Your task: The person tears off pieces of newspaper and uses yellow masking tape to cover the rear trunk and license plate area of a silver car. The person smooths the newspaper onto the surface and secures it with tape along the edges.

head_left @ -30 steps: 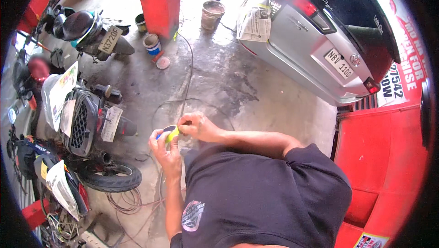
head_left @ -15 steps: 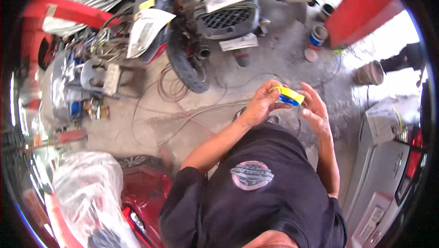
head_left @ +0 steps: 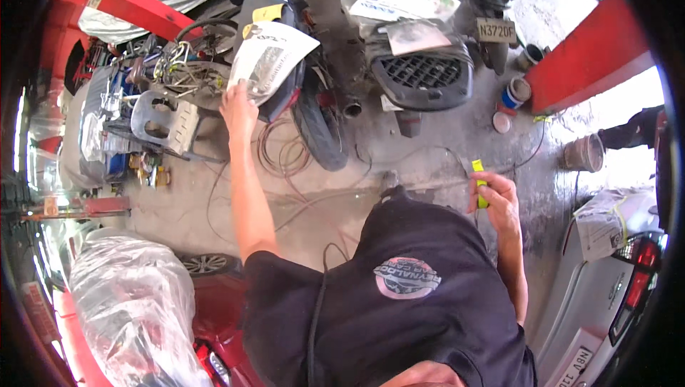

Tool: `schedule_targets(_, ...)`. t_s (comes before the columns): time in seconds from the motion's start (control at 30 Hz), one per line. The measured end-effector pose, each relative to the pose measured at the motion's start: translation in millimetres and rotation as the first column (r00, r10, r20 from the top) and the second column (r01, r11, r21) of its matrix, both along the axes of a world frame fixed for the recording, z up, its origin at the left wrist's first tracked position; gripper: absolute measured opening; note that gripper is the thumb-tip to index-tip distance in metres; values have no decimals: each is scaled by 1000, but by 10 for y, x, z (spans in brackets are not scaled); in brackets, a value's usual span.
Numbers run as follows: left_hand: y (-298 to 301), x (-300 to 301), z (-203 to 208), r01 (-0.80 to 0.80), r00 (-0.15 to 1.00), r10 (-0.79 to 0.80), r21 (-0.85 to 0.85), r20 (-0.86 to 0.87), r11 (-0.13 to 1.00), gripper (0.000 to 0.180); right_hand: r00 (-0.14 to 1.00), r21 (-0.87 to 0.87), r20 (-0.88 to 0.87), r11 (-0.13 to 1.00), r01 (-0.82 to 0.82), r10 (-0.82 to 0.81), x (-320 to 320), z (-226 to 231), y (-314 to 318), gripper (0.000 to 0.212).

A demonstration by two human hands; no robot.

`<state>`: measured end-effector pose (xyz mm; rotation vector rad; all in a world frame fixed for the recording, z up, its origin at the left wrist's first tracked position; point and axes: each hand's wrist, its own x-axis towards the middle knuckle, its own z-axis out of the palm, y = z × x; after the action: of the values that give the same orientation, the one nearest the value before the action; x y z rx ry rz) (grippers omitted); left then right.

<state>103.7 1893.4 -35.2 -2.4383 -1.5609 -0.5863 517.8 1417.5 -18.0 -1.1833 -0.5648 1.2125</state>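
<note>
Smudged grey concrete floor [head_left: 185, 205] spreads below us, crossed by thin looping hoses [head_left: 287, 173], with a flat-sided red pillar [head_left: 592, 58] at upper right. Crinkled clear plastic [head_left: 132, 301] bunches at lower left. Our left hand [head_left: 240, 113] reaches to a creased paper sheet [head_left: 275, 58] draped over a motorcycle [head_left: 314, 112]; its fingers meet the edge, though we cannot tell whether they pinch it. Our right hand [head_left: 504, 205] pinches the narrow yellow tape [head_left: 481, 194] between thumb and fingers.

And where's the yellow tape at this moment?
In the head view, right of centre: the yellow tape is in the person's right hand, with the round lid on the floor above it in the picture.
</note>
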Motion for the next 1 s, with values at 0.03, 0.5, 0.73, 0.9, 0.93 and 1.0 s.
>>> schedule_targets(0.03,190,-235,-141,73,997,-75,-90,-9,993,34,997,-50,60,998,-35,38,-110,126,234,27)
schedule_targets(0.5,31,-51,1617,82,652,-405,472,641,878,22,626,94,779,980,-173,36,-925,942,2313,32)
schedule_targets(0.73,-242,218,1534,454,556,-520,286,649,844,35,726,292,678,948,-126,-112,-742,1291,2880,95)
schedule_targets(0.9,-25,913,1535,582,545,-585,231,601,780,38,844,480,535,837,-263,-41,-599,1302,3267,123)
schedule_targets(0.93,-33,1055,1589,590,546,-593,231,593,774,39,823,471,561,851,-231,-87,-600,1283,3276,118)
schedule_targets(1.0,-81,966,1896,569,579,-601,255,550,782,40,836,734,530,570,-371,-139,-555,1343,3358,101)
